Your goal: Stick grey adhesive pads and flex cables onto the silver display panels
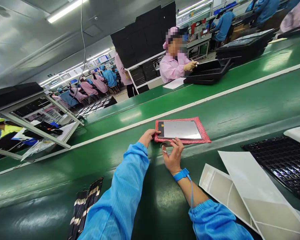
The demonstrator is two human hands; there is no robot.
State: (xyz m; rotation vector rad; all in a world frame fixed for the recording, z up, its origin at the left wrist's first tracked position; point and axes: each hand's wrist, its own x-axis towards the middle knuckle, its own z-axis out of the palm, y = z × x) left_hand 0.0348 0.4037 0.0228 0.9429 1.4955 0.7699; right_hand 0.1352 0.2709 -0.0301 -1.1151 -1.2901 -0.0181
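A flat display panel (181, 129) with a silvery back and a dark strip at its left end lies on a red bubble-wrap sheet (204, 133) on the green bench. My left hand (148, 137) grips the left edge of the panel and wrap, a finger lying over the dark strip. A small yellow mark (162, 125) shows on that strip. My right hand (173, 155) is closed round a small ring-shaped roll of tape (166, 144) just in front of the panel's near edge. A blue wrist strap (181, 174) with a coiled cord sits on my right wrist.
Dark flat strips (86, 203) lie at the lower left. White sheets (255, 186) and a black gridded tray (282, 160) lie to the right. Across the bench a person in pink (173, 68) works beside black trays (207, 73). A white metal rack (52, 116) stands at left.
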